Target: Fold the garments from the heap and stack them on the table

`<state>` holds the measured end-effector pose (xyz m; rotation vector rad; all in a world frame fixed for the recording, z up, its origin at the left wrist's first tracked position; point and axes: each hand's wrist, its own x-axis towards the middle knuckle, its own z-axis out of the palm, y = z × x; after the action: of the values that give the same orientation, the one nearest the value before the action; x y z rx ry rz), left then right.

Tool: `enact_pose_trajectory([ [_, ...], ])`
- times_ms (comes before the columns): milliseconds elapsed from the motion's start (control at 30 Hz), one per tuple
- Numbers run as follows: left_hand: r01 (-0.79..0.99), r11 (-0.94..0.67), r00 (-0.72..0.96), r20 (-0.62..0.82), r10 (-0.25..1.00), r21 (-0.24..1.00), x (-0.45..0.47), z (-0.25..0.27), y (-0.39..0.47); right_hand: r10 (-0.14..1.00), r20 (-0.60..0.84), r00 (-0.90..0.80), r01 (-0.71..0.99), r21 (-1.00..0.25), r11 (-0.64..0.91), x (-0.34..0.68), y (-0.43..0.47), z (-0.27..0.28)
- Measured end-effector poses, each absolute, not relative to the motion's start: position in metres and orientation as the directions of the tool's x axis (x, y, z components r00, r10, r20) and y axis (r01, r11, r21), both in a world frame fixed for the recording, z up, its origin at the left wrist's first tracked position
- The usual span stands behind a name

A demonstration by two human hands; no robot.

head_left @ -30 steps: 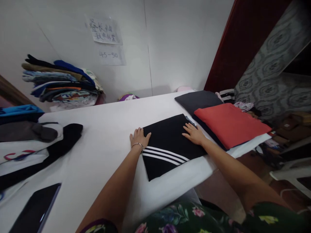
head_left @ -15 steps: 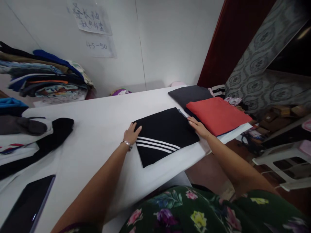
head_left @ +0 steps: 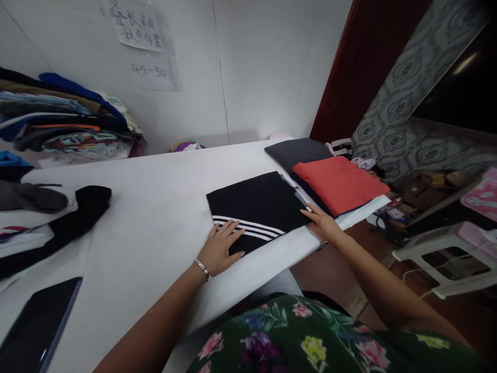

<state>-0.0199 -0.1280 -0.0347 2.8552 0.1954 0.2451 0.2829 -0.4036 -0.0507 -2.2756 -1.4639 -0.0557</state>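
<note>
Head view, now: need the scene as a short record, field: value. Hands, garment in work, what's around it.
surface: white table
garment: black, folded, with white stripes near its near edge
left hand: spread on the black garment, fingers over the stripes
right hand: at its right near corner; grip unclear
right of garment: red folded garment, dark grey folded garment
far left: stack of folded clothes
near left: dark flat device
wall: paper reading 45-50
</note>
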Motion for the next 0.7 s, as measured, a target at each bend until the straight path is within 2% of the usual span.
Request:
enact_pose_trajectory([
  [133,0.142,-0.96,0.983,0.084,0.166,0.243,-0.022,-0.031,-0.132,0.852,0.302,0.428,0.899,-0.241,-0.365,0.284,-0.396,-0.048],
  [333,0.145,-0.961,0.989,0.003,0.15,0.234,-0.021,-0.028,-0.143,0.779,0.379,0.499,0.865,-0.26,-0.428,0.294,-0.378,-0.041],
  [567,0.163,-0.964,0.986,-0.083,0.148,0.212,-0.019,-0.028,-0.151,0.872,0.282,0.401,0.911,-0.224,-0.347,0.306,-0.383,-0.063],
  [700,0.164,-0.965,0.985,-0.095,0.147,0.207,-0.019,-0.027,-0.151,0.874,0.215,0.436,0.896,-0.194,-0.399,0.301,-0.399,-0.067],
])
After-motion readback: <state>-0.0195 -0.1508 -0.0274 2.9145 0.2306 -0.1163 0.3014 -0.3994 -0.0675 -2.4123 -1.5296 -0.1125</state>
